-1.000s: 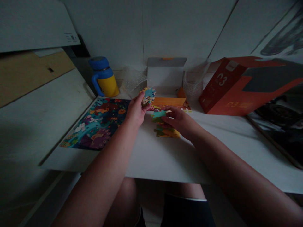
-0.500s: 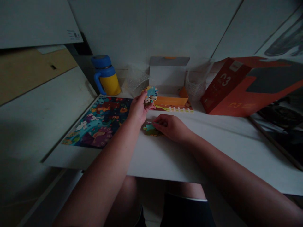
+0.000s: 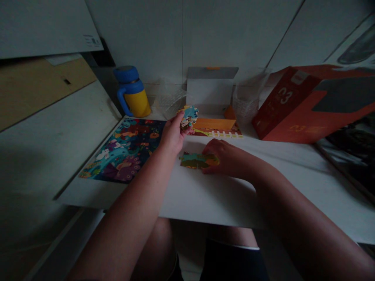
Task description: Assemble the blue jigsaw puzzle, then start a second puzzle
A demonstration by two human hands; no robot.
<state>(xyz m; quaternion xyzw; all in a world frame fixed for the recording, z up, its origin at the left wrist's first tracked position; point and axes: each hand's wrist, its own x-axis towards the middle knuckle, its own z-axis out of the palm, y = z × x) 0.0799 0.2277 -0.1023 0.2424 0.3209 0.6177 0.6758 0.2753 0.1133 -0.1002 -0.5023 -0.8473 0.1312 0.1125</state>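
Observation:
My left hand [image 3: 172,136] is closed around a small stack of jigsaw puzzle pieces [image 3: 190,114], held above the table, with light blue and cream edges showing. On the white table below lies a short strip of joined puzzle pieces [image 3: 193,160], green, teal and yellow. My right hand [image 3: 230,158] spans the strip's right end, fingers at its far edge and thumb at its near edge. To the left, a colourful picture sheet [image 3: 123,150] lies flat, partly behind my left forearm.
An opened box with an orange inner edge [image 3: 215,124] stands behind my hands, clear plastic wrap [image 3: 170,97] beside it. A blue and yellow jug [image 3: 136,99] stands back left. A large orange-red box [image 3: 293,113] stands at right.
My right hand has moved right along the strip, from a pinch over its middle to a wider grasp at its right end, uncovering more of it. My left hand keeps its stack.

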